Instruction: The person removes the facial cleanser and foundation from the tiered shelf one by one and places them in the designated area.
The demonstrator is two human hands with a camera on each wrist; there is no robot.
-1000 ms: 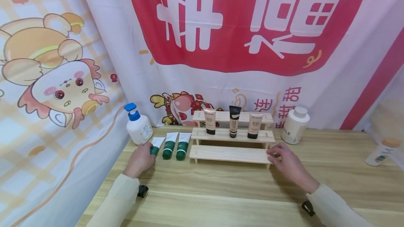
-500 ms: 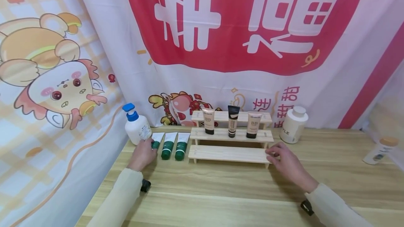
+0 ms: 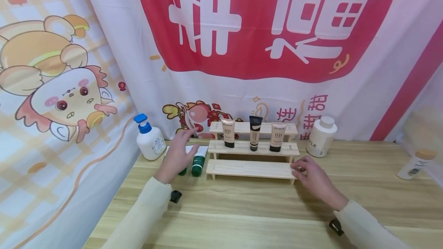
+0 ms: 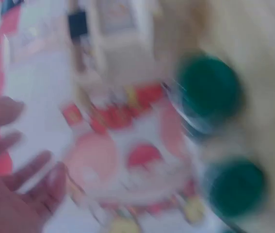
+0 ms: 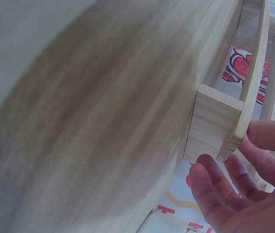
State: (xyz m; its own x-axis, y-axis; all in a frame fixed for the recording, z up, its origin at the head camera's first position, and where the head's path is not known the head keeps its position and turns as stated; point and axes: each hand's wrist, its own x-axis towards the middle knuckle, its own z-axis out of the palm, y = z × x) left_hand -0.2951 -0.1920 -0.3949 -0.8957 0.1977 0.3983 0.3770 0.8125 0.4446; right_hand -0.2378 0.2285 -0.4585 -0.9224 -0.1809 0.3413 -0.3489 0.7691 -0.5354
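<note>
My left hand (image 3: 180, 146) hovers with straight, spread fingers above the white tubes with green caps (image 3: 198, 162) lying left of the rack, and holds nothing. It hides most of two of the tubes. The blurred left wrist view shows the spread fingers (image 4: 21, 170) and two green caps (image 4: 210, 87). My right hand (image 3: 302, 168) rests with relaxed fingers against the right end of the lowest step of the wooden three-step rack (image 3: 250, 168). In the right wrist view its fingers (image 5: 215, 189) lie just beside the rack's end post (image 5: 215, 121). Three upright BB tubes (image 3: 255, 134) stand on the middle step.
A white pump bottle with a blue head (image 3: 149, 139) stands at the back left, close to my left hand. A white jar (image 3: 321, 137) is right of the rack and a small bottle (image 3: 413, 164) lies far right. A printed cloth hangs behind the wooden table (image 3: 242, 210).
My left hand has let go of the leftmost green-capped tube, lifted and moved right with its fingers spread. My right hand has stayed at the rack's right end.
</note>
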